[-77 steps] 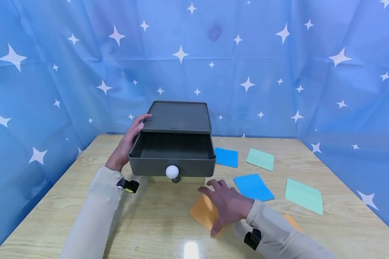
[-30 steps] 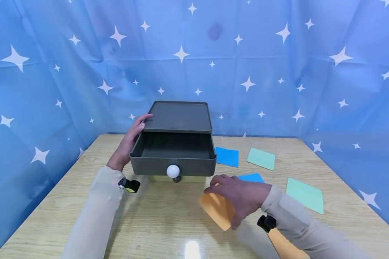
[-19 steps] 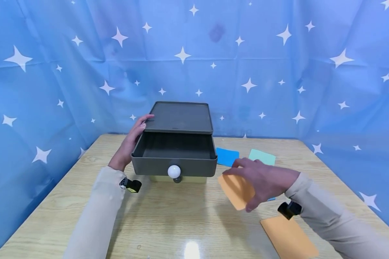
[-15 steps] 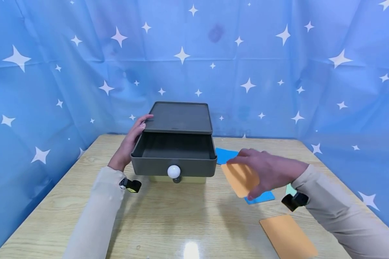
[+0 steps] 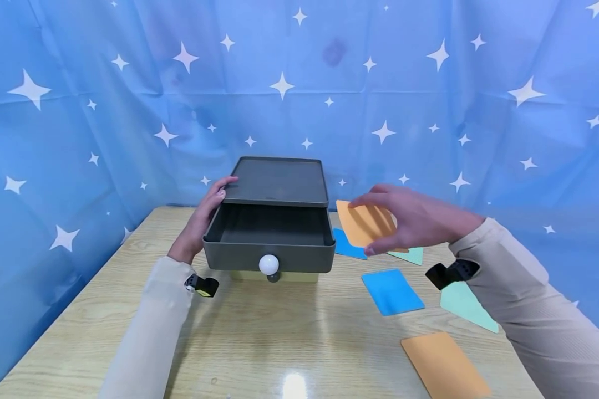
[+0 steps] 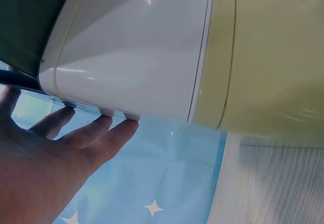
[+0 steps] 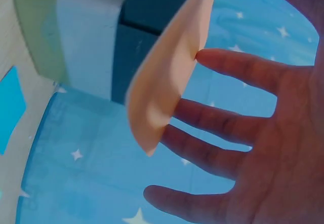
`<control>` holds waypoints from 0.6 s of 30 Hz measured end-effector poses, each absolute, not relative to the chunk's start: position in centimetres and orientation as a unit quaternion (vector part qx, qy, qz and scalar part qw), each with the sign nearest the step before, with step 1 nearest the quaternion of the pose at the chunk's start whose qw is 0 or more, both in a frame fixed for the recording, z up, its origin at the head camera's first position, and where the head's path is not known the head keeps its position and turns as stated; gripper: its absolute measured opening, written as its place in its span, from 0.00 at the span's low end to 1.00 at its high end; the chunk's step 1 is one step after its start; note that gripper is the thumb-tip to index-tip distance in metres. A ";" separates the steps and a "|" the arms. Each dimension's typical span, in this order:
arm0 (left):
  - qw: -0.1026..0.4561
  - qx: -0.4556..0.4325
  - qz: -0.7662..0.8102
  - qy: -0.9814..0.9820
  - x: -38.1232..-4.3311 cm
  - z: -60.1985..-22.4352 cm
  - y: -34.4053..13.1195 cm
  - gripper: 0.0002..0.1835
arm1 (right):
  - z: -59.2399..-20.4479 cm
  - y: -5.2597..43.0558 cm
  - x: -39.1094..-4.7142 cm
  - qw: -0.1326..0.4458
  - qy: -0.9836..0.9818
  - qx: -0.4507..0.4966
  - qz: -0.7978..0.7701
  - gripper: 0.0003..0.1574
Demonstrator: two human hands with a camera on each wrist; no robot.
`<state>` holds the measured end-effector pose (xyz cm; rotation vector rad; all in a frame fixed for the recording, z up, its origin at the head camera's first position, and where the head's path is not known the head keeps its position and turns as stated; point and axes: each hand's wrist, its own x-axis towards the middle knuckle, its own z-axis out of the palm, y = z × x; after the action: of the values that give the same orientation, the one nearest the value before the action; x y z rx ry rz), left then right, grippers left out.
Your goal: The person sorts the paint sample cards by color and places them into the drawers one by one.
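A small drawer unit stands on the table, its dark grey top drawer (image 5: 279, 259) pulled out, with a white knob (image 5: 268, 264) in front. The drawer's visible inside is bare. My left hand (image 5: 194, 227) rests against the unit's left side, fingers extended. In the left wrist view its fingertips touch the side, near a white tier (image 6: 136, 46) and a yellow-green tier (image 6: 278, 57). My right hand (image 5: 421, 219) pinches an orange sheet (image 5: 364, 224) between thumb and fingers, raised right of the unit. The sheet bows in the right wrist view, where the thumb's grip is mostly hidden.
Flat on the wooden table (image 5: 269, 338) to the right lie a near blue sheet (image 5: 392, 292), a far blue sheet (image 5: 346, 248), a second orange sheet (image 5: 445, 363) and two pale green sheets, one (image 5: 466, 306) near my right forearm. A starry blue curtain (image 5: 299, 111) hangs behind.
My right hand has picked the orange sheet off the table and carried it up, away and to the right, level with the drawer unit's top. The left hand stays on the unit.
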<state>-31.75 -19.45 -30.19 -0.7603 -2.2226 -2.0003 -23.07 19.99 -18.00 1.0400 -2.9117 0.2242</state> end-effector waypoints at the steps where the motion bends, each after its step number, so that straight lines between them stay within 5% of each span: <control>1: 0.028 -0.247 -0.649 -0.719 -31.8 -30.2 -19.4 0.29 | -17.7 19.7 -23.2 0.026 -0.940 0.334 0.068 0.45; 18: 0.033 -0.245 -0.647 -0.721 -31.6 -30.1 -19.3 0.29 | -16.3 11.3 -23.7 0.033 -0.935 0.354 -0.003 0.44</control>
<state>-31.64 -19.26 -30.15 -0.7535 -2.2195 -1.9899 -23.65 11.31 -16.29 1.0882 -2.8760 -0.0083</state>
